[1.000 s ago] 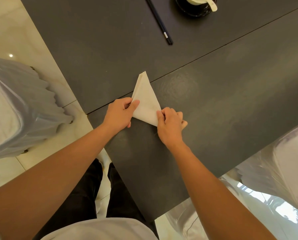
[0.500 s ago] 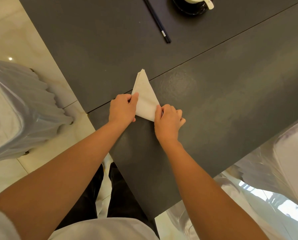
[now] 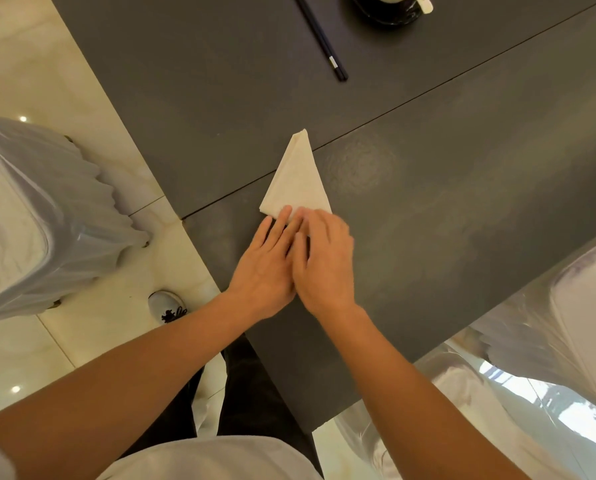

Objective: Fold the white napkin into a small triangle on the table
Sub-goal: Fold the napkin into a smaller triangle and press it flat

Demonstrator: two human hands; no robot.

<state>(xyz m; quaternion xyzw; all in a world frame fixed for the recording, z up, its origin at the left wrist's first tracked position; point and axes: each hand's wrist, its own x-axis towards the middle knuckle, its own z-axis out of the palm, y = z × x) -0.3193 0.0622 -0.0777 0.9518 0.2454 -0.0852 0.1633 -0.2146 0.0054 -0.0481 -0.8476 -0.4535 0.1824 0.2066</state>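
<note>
The white napkin (image 3: 298,181) lies flat on the dark grey table (image 3: 445,202), folded into a narrow triangle whose tip points away from me. My left hand (image 3: 265,265) and my right hand (image 3: 324,261) rest side by side just below it, palms down, fingers extended. Only the fingertips of both hands touch the napkin's near edge. Neither hand grips anything. The napkin's near right corner is hidden under my right hand's fingers.
Black chopsticks (image 3: 322,39) lie at the far side of the table, beside a dark saucer (image 3: 386,12) with a white cup and spoon. Plastic-covered chairs stand at the left (image 3: 30,216) and the right (image 3: 549,341). The table's corner is near my legs.
Both hands have slid off the napkin's lower corners and come together below its near edge, flattened with the fingers extended. The napkin stays in place.
</note>
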